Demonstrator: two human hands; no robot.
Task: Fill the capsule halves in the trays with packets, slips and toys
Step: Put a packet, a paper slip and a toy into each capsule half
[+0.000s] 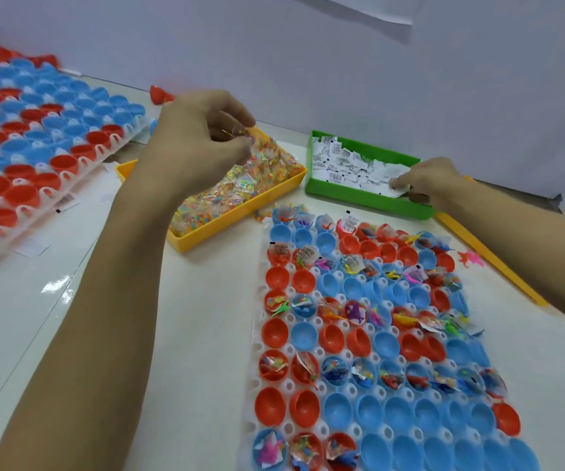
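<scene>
A white tray (255, 396) of red and blue capsule halves (339, 407), some filled, lies below the right hand (423, 180). Clear packets (240, 178) of coloured beads sit under the left hand (203, 130); white slips (345, 164) lie just left of the right hand's fingertips.

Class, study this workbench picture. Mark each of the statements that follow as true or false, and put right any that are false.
1. The left hand pinches a clear packet of coloured beads over the yellow plastic bin. True.
2. The right hand reaches into the yellow bin. False: it is at the green plastic bin of white paper slips.
3. Every capsule half in the near white tray is filled. False: many red and blue halves are bare.
4. A second tray of red and blue capsule halves lies at the far left. True.
5. The green bin holds toys. False: it holds slips.
</scene>
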